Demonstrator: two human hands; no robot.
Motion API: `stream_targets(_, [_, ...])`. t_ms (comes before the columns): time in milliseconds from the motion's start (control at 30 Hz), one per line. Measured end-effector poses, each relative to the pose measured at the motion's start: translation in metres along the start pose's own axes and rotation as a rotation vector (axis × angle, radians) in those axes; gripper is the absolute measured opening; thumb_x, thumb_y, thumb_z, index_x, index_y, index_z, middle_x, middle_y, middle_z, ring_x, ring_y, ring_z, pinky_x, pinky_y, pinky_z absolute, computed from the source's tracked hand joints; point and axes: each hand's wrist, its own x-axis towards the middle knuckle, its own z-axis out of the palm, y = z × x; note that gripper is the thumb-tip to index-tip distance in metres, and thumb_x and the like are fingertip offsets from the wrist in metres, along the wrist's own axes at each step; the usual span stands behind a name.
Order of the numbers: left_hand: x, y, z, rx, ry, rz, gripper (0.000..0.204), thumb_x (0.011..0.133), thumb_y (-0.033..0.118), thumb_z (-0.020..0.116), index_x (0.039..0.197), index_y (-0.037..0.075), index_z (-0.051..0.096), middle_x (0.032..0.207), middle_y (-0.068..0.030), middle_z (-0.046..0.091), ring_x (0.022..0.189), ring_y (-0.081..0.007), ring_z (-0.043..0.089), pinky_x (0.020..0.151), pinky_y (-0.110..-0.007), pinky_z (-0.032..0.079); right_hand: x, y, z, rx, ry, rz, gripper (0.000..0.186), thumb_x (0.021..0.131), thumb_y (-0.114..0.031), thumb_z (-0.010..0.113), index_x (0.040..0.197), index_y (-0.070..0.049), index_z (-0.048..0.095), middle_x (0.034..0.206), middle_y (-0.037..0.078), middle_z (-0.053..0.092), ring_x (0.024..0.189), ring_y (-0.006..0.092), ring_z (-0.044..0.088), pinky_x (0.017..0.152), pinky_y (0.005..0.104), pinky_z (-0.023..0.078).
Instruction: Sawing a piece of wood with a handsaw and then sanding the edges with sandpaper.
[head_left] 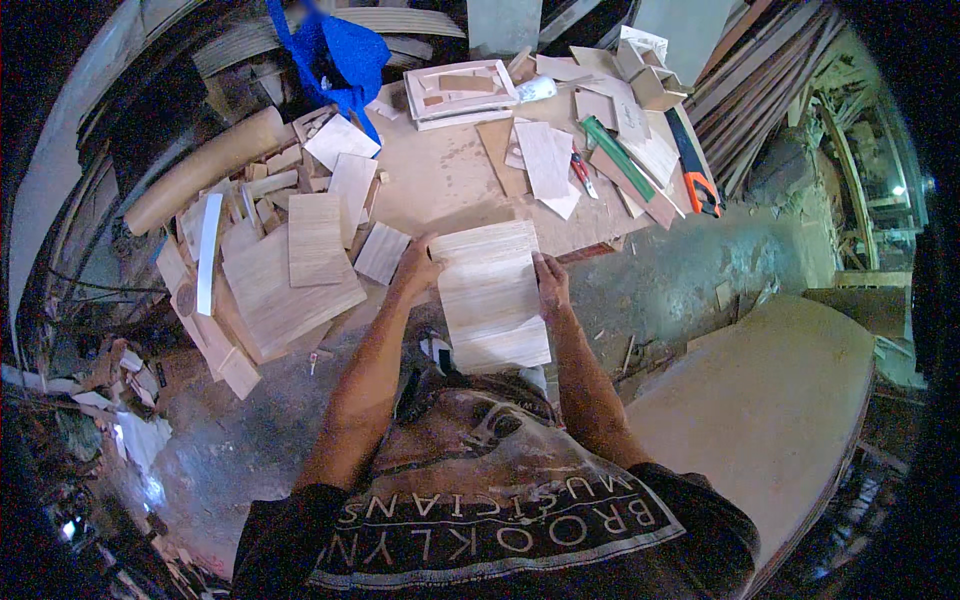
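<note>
A pale wooden board (pixel 492 295) with visible grain is held up in front of my body, over the near edge of the workbench. My left hand (pixel 418 262) grips its left edge near the far corner. On the opposite edge, my right hand (pixel 550 284) is closed with the thumb on top; its other fingers are partly hidden beneath. Just left of my left hand lies a small rectangular wood piece (pixel 382 252) on the bench.
Wood offcuts (pixel 290 280) cover the workbench (pixel 420 170) at left. Farther back are a shallow wooden tray (pixel 460 95), a blue bag (pixel 345 60), a red cutter (pixel 583 174), a green strip (pixel 618 155) and an orange-handled saw (pixel 700 190). A large curved panel (pixel 770 390) stands at right.
</note>
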Motion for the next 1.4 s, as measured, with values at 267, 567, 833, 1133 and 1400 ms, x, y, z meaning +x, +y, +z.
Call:
stream_targets(267, [0.013, -0.013, 0.010, 0.073, 0.009, -0.059, 0.066, 0.071, 0.011, 0.078, 0.133, 0.004, 0.056, 0.122, -0.0251, 0.061, 0.108, -0.0369, 0.063, 0.089, -0.042, 0.053, -0.005, 0.002, 0.013, -0.148, 0.054, -0.121, 0.040, 0.094, -0.032, 0.066, 0.119, -0.001, 0.064, 0.096, 0.004, 0.068, 0.084, 0.0137, 0.059, 0.078, 0.0280, 0.048])
stream_targets(567, [0.000, 0.015, 0.009, -0.187, -0.016, -0.250, 0.069, 0.071, 0.008, 0.069, 0.137, 0.005, 0.051, 0.124, -0.0254, 0.061, 0.112, -0.0389, 0.062, 0.093, -0.043, 0.053, 0.004, 0.034, -0.015, -0.771, 0.114, -0.323, 0.063, 0.089, -0.032, 0.071, 0.139, -0.004, 0.045, 0.114, 0.018, 0.063, 0.106, 0.0264, 0.060, 0.087, 0.0365, 0.050])
stream_targets(833, [0.007, -0.014, 0.018, -0.099, 0.049, -0.189, 0.077, 0.070, 0.014, 0.077, 0.139, 0.004, 0.046, 0.130, -0.0240, 0.058, 0.115, -0.0386, 0.061, 0.094, -0.043, 0.053, 0.000, 0.018, -0.015, -0.141, -0.215, -0.119, 0.059, 0.089, -0.014, 0.071, 0.140, -0.008, 0.042, 0.105, 0.011, 0.067, 0.091, 0.0181, 0.062, 0.076, 0.0321, 0.051])
stream_targets(1133, [-0.031, 0.013, 0.021, -0.569, 0.188, -0.523, 0.059, 0.074, 0.012, 0.079, 0.124, 0.000, 0.050, 0.100, -0.0161, 0.065, 0.081, -0.0256, 0.067, 0.059, -0.038, 0.058, 0.101, -0.052, 0.024, -0.490, -0.501, -0.066, 0.059, 0.087, -0.014, 0.073, 0.139, 0.000, 0.048, 0.114, 0.014, 0.066, 0.098, 0.0166, 0.061, 0.079, 0.0301, 0.052])
stream_targets(1400, [-0.021, -0.066, 0.095, -0.643, 0.911, -0.370, 0.049, 0.077, 0.003, 0.075, 0.120, 0.005, 0.052, 0.105, -0.0091, 0.061, 0.084, -0.0229, 0.063, 0.062, -0.034, 0.057, 0.162, -0.097, 0.147, -1.208, -0.854, -0.560, 0.052, 0.083, -0.006, 0.063, 0.134, -0.016, 0.058, 0.124, 0.021, 0.062, 0.115, 0.0336, 0.060, 0.103, 0.0390, 0.047])
